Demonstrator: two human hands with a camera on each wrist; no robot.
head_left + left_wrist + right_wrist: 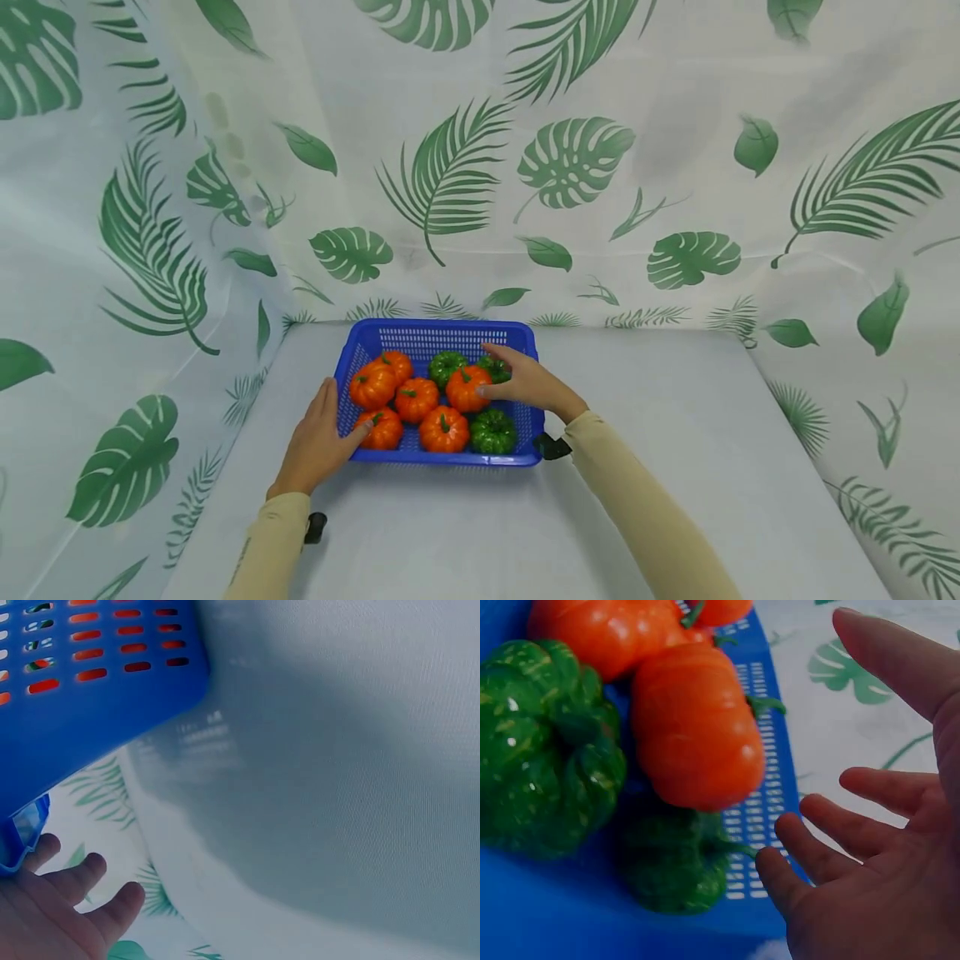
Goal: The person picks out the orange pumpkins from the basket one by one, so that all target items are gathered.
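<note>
A blue plastic basket (450,457) holds several small orange pumpkins (444,430) and green pumpkins (492,432). My left hand (318,442) is at the basket's left side, fingers extended along the outside and thumb over the rim by an orange pumpkin (381,429). In the left wrist view, the left hand (64,911) shows spread fingers beside the basket (97,720). My right hand (536,385) reaches over the right rim, near an orange pumpkin (468,389) and a partly covered green one (494,368). The right wrist view shows the right hand (877,855) with fingers apart, holding nothing.
The basket stands on a white table (660,467), close to its back edge. A white curtain (465,150) printed with green leaves hangs behind and on both sides. Dark wrist-worn devices (552,447) show at both wrists.
</note>
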